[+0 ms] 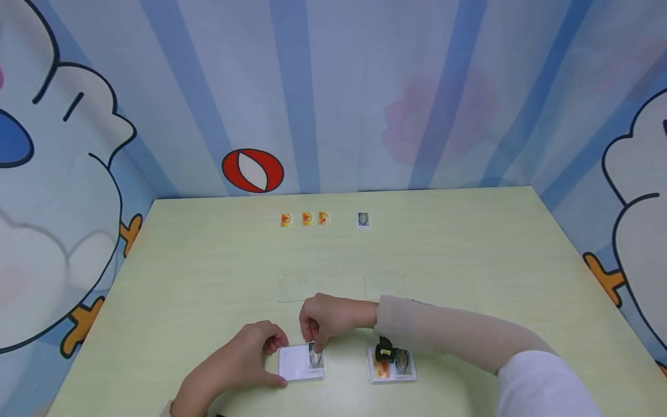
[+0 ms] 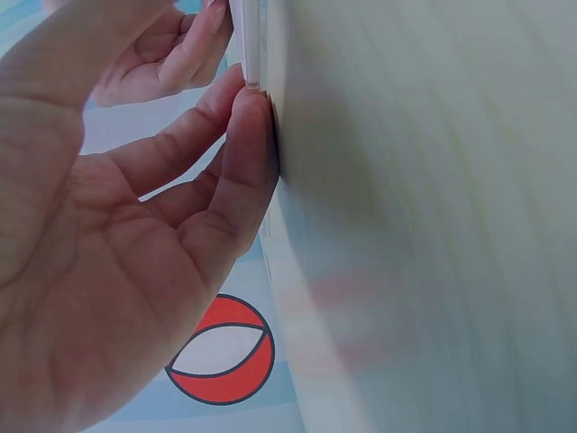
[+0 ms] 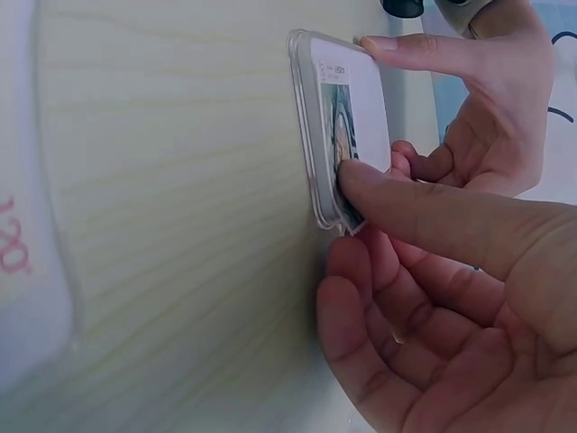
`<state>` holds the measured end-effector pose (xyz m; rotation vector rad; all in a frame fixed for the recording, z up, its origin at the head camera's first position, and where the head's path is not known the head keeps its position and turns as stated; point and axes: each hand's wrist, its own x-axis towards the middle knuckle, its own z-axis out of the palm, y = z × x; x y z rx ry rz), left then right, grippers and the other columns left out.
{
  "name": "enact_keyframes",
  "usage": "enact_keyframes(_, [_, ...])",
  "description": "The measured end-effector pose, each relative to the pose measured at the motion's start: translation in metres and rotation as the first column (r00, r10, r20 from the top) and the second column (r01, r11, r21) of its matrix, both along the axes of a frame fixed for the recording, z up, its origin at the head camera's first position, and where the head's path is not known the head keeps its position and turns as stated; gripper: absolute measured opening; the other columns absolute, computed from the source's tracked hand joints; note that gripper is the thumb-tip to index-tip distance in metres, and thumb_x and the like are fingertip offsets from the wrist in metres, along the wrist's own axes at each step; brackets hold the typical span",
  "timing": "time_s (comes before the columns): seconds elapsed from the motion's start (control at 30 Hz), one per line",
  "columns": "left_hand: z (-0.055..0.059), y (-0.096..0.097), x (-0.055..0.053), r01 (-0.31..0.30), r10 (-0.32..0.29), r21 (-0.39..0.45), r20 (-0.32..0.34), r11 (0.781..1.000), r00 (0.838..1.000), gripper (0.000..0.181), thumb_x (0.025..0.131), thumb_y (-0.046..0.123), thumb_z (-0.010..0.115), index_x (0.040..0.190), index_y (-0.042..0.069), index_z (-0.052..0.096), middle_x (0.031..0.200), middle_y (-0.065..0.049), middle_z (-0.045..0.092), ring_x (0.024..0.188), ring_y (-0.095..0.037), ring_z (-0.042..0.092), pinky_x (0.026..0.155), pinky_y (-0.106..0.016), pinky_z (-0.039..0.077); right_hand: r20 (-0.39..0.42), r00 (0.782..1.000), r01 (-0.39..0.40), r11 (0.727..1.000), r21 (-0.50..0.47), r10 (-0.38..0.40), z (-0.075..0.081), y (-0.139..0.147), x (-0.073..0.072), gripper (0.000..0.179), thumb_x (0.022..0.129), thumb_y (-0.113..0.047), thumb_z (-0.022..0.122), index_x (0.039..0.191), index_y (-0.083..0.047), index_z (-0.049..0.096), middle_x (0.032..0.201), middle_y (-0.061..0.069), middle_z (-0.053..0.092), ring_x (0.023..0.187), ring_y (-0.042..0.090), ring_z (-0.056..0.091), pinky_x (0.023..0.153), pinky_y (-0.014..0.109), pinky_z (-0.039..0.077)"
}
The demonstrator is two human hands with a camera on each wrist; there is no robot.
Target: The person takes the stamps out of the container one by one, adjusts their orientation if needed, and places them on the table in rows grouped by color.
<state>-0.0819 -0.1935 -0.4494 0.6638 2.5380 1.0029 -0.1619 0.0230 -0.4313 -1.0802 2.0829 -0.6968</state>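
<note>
Low in the head view lies a white card in a clear plastic case point(image 1: 293, 363). A small grey picture card point(image 1: 315, 365) sits along its right end. My left hand point(image 1: 234, 356) grips the left end of the case, thumb at the near edge and fingers curled at the far corner. My right hand point(image 1: 333, 315) reaches in from the right and pinches the picture card at its far end. In the right wrist view the right thumb point(image 3: 365, 180) lies on the face of the picture card, with the other fingers curled below.
To the right lies a second clear case point(image 1: 409, 373) with an orange and a grey picture, partly behind the right wrist's black camera point(image 1: 384, 350). Three orange picture cards point(image 1: 307, 219) and one grey one point(image 1: 363, 220) lie farther back. Two transparent rectangles point(image 1: 384, 285) lie mid-table.
</note>
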Motion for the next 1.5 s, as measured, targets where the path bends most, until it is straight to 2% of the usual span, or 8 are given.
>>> enact_keyframes(0.3, [0.001,0.0,0.001,-0.004,0.004,0.005,0.012,1.0,1.0,0.049,0.062,0.025,0.095,0.097,0.011,0.064,0.085,0.008,0.056,0.081,-0.01,0.052,0.074,-0.024,0.048,-0.022,1.0,-0.004,1.0,0.019,0.005,0.001,-0.002,0.002,0.019,0.073,0.003,0.086,0.075,-0.007,0.07,0.065,-0.008,0.06,0.058,0.002,0.051,0.057,0.016,0.044])
enact_keyframes(0.53, [0.002,0.0,0.001,-0.006,0.006,0.005,0.019,1.0,1.0,0.05,0.062,0.024,0.095,0.098,0.01,0.063,0.086,0.007,0.056,0.081,-0.01,0.052,0.074,-0.025,0.048,-0.004,1.0,-0.006,1.0,0.008,0.006,0.002,-0.001,0.0,0.017,0.075,0.004,0.084,0.077,-0.007,0.07,0.067,-0.007,0.061,0.059,0.003,0.052,0.058,0.017,0.045])
enact_keyframes(0.93, [0.003,0.0,0.0,-0.009,0.009,-0.001,0.035,1.0,0.999,0.051,0.062,0.025,0.096,0.098,0.009,0.064,0.086,0.006,0.056,0.081,-0.012,0.052,0.073,-0.025,0.048,0.071,0.998,0.004,1.0,-0.026,-0.002,0.003,0.002,-0.002,0.014,0.077,0.007,0.081,0.079,-0.003,0.072,0.069,-0.004,0.065,0.062,0.003,0.056,0.06,0.018,0.047])
enact_keyframes(1.3, [0.004,0.001,0.0,-0.01,0.011,-0.003,0.033,1.0,0.999,0.051,0.062,0.025,0.095,0.099,0.01,0.063,0.086,0.006,0.055,0.081,-0.012,0.052,0.072,-0.025,0.047,0.148,0.988,0.046,0.999,-0.027,-0.042,0.008,0.004,-0.004,0.012,0.08,0.007,0.078,0.081,-0.003,0.073,0.069,-0.002,0.065,0.057,0.005,0.05,0.053,0.018,0.041])
enact_keyframes(1.5, [0.004,0.001,0.001,-0.017,0.017,-0.005,0.045,1.0,0.999,0.051,0.062,0.026,0.095,0.099,0.01,0.063,0.086,0.006,0.055,0.082,-0.012,0.051,0.073,-0.025,0.047,0.188,0.981,0.046,0.998,-0.033,-0.039,0.011,0.005,-0.004,0.01,0.082,0.007,0.077,0.081,-0.001,0.072,0.07,0.001,0.066,0.056,0.007,0.051,0.052,0.018,0.041])
